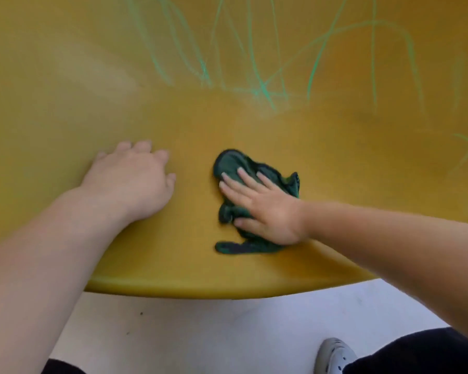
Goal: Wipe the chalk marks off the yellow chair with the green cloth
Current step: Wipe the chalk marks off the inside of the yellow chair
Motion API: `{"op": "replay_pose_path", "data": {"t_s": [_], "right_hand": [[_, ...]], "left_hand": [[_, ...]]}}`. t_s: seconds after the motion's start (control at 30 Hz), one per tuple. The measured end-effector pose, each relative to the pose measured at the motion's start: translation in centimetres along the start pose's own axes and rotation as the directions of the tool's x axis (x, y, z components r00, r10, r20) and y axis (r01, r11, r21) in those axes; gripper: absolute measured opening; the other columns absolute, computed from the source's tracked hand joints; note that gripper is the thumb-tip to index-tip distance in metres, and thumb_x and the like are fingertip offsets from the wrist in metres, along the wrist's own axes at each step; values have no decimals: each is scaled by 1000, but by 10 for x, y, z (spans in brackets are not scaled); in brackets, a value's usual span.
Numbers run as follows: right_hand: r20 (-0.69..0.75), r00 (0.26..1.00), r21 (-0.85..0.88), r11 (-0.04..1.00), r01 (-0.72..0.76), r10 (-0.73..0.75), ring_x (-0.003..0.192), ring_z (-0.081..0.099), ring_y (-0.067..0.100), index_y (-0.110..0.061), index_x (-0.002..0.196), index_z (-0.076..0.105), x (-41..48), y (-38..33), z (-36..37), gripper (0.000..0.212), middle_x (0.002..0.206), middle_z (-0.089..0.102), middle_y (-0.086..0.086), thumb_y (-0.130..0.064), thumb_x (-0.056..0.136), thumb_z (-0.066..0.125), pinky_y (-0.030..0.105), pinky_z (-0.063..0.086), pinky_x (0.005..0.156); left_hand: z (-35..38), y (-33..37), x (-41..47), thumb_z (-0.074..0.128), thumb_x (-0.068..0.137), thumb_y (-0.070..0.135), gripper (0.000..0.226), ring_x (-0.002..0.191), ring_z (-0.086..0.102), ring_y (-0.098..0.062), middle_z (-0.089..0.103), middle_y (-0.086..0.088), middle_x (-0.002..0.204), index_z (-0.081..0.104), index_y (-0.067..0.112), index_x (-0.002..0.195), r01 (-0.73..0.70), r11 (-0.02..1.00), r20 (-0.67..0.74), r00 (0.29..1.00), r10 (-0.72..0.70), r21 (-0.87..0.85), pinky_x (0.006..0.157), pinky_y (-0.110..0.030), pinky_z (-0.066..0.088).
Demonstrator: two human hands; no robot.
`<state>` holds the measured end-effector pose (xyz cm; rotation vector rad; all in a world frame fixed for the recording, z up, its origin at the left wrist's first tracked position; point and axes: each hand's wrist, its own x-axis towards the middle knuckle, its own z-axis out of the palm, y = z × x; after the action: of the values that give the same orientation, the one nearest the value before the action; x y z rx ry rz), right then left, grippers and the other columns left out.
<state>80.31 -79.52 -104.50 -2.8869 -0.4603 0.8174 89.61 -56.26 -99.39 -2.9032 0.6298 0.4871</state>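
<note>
Ok, yellow chair seat, green chalk marks beyond both hands, pale floor below; right hand flat, pressing cloth; left hand open beside it, holding nothing.

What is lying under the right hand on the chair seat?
The green cloth lies under the right hand, whose straight fingers press it onto the yellow chair. The seat beneath the cloth is covered, so any chalk there cannot be seen.
</note>
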Motion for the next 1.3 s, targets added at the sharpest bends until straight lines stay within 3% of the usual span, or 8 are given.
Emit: {"op": "replay_pose_path", "data": {"t_s": [0.13, 0.27, 0.47, 0.73, 0.9, 1.07, 1.2, 1.3], "right_hand": [[212, 954, 44, 977, 207, -212, 143, -38, 0, -40, 152, -27, -99, -41, 16, 79, 159, -35, -24, -35, 106, 37, 29, -23, 118], [258, 940, 26, 971, -239, 225, 147, -33, 2, -48, 148, -29, -122, 20, -1, 65, 158, -32, -28, -50, 107, 21, 40, -16, 124], [2, 697, -15, 697, -717, 717, 151, -28, 32, -31, 158, -19, -19, 97, -23, 75, 165, -31, -5, -61, 103, 20, 62, -11, 121], [-87, 974, 149, 970, -193, 207, 152, -29, 21, -33, 161, -12, 62, -50, -12, 69, 166, -25, -13, -53, 106, 26, 53, -11, 124], [28, 986, 198, 968, 154, -162, 146, -35, 3, -43, 158, -13, -30, -106, 14, 67, 162, -27, -27, -40, 108, 30, 34, -23, 119], [151, 968, 18, 979, -205, 200, 150, -32, 18, -62, 144, -24, -92, -40, 19, 60, 157, -34, -26, -55, 93, 7, 48, -13, 124], [47, 703, -114, 702, -702, 710, 152, -25, 38, -56, 145, -26, -94, 88, -3, 62, 167, -27, -6, -58, 105, 20, 68, -8, 118], [-47, 584, -55, 582, -811, 810, 148, -30, 45, -44, 155, -22, -64, 104, -12, 67, 164, -33, 6, -56, 104, 20, 72, -12, 115]], "left_hand": [[4, -4, -3, 34, 100, 50, 55, 143, 30, -34, 32, -8, 157, 35, 26, 150, -44, 998, 15, 999, 45, -37, 113, -54, 34], [4, -11, -13, 33, 100, 50, 56, 144, 29, -32, 29, -7, 160, 34, 26, 151, -76, 995, 26, 997, 77, -58, 113, -54, 33], [6, -39, -25, 32, 101, 46, 51, 143, 32, -30, 33, -4, 159, 43, 25, 145, -58, 995, 25, 998, 60, -85, 114, -54, 30], [0, -68, -30, 41, 99, 33, 43, 123, 52, -39, 57, -13, 136, 55, 20, 137, -49, 975, -98, 995, 28, -218, 100, -49, 46], [-3, -54, -18, 40, 100, 35, 44, 125, 49, -42, 54, -19, 136, 52, 22, 140, -68, 975, -131, 991, 40, -213, 102, -51, 45], [-9, -12, -17, 40, 101, 37, 43, 127, 48, -39, 54, -16, 136, 50, 23, 140, -148, 963, -142, 983, 118, -225, 102, -51, 45], [3, 10, -25, 39, 101, 39, 44, 130, 46, -35, 50, -9, 143, 47, 25, 143, -186, 970, -96, 980, 172, -156, 103, -48, 44], [9, 20, -26, 39, 101, 39, 48, 134, 43, -34, 44, -5, 151, 42, 27, 147, -233, 965, -108, 969, 221, -117, 107, -47, 41]]}}
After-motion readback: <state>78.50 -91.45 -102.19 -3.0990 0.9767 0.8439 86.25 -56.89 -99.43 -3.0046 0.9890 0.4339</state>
